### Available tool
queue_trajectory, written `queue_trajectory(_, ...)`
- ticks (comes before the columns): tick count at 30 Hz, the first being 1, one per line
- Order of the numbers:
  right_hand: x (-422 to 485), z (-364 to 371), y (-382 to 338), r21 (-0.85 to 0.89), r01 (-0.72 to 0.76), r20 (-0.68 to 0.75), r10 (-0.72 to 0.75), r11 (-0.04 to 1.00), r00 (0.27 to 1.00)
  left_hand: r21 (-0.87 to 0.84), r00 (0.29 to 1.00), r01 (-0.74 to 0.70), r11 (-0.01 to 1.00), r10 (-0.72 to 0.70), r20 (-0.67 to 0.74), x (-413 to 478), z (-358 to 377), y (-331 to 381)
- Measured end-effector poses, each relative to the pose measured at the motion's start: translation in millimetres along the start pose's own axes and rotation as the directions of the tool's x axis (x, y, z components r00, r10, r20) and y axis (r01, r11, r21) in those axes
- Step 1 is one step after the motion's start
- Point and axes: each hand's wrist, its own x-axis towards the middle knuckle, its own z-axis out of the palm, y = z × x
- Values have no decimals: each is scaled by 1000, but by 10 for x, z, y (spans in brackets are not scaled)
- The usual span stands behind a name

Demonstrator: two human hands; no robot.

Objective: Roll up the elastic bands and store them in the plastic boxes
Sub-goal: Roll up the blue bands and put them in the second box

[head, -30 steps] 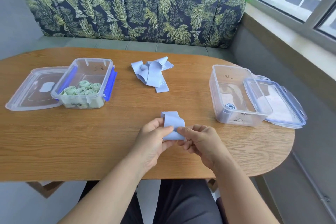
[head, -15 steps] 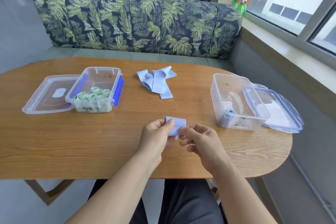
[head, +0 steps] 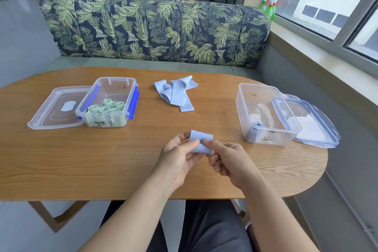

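Pinching a short pale-blue elastic band (head: 201,141), partly curled into a roll, between both hands over the near middle of the oval wooden table (head: 81,165). My left hand (head: 178,155) grips the band's left side, thumb on top, fingers curled behind it. My right hand (head: 229,161) nips the right lower edge between thumb and forefinger, the other fingers loosely curled below. Whether the band touches the tabletop, I cannot tell. Far left: clear plastic box with blue clips (head: 106,124), open, holding several green rolled bands (head: 104,106) standing on end; its clear lid (head: 57,106) lies flat, touching the box's left side. Far middle: heap of loose pale-blue bands (head: 176,93), unrolled, lying on the wood. Right: second clear plastic box (head: 268,139), open, one blue roll (head: 258,124) in its near-left corner; a blue-edged lid (head: 306,122) leans against its right side. Behind the table, a leaf-print sofa (head: 155,26).
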Motion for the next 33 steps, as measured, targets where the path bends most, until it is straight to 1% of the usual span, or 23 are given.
queue_trajectory(3, 9, 13, 32, -11, 41, -30, -41, 999, 999, 35, 999, -25, 999, 26, -23, 28, -1, -48)
queue_trajectory(6, 25, 13, 86, 56, 139, -61, -136, 989, 989, 52, 992, -40, 998, 46, -114, 59, 22, -63)
queue_trajectory(10, 59, -3, 148, 29, 217, -40, -216, 976, 976, 145, 977, -38, 989, 68, -203, 106, 42, -89)
queue_trajectory(12, 87, -20, 167, 35, 219, -44, -217, 975, 975, 129, 978, -12, 992, 39, -205, 126, 66, -80)
queue_trajectory(16, 146, -74, 152, 45, 196, -42, -194, 980, 980, -77, 980, 66, 995, -79, -183, 203, 85, -60)
queue_trajectory(18, 188, -102, 131, 41, 172, -44, -170, 984, 984, -109, 982, 80, 991, -97, -161, 247, 79, -86)
queue_trajectory(20, 230, -120, 108, 41, 146, -44, -144, 988, 989, -78, 983, 79, 994, -90, -158, 286, 85, -110)
queue_trajectory(24, 310, -148, 42, 45, 107, -54, -104, 993, 993, 8, 973, 46, 999, -43, -227, 394, 129, -97)
queue_trajectory(29, 383, -173, -76, 59, 74, -34, -72, 996, 997, 106, 950, -31, 994, 62, -305, 469, 212, -51)
queue_trajectory(31, 389, -183, -104, 74, 79, -20, -78, 994, 997, 139, 946, -56, 989, 97, -308, 472, 235, -28)
queue_trajectory(33, 390, -190, -116, 87, 114, -15, -113, 990, 993, 170, 948, -77, 982, 125, -293, 479, 239, -18)
